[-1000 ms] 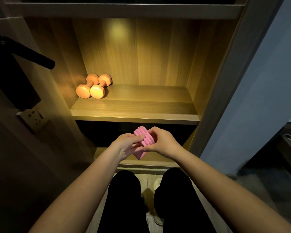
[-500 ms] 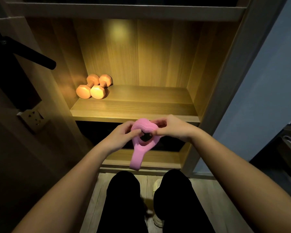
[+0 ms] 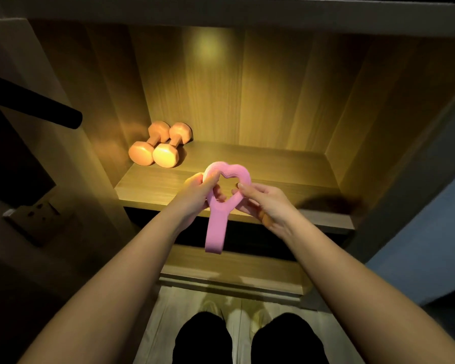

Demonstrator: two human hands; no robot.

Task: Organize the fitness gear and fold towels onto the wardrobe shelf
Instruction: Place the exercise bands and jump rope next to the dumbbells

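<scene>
A pink resistance band (image 3: 216, 227) is bunched into a heart-like loop at the top, with one strand hanging down. My left hand (image 3: 199, 194) pinches the loop's left side and my right hand (image 3: 263, 199) holds its right side. Both hands are over the front edge of the lit wooden wardrobe shelf (image 3: 273, 179). Two orange dumbbells (image 3: 159, 147) lie side by side at the shelf's back left corner. No towels are in view.
A lower shelf (image 3: 237, 269) sits under the lit one. A dark bar (image 3: 37, 106) juts out at the left, above a wall socket (image 3: 36, 214). A blue-grey wall (image 3: 426, 245) stands to the right. My legs in black trousers are below.
The band has opened from a tight bundle into a loop with a hanging strand. Both hands have risen with it from the lower shelf's level to the lit shelf's front edge.
</scene>
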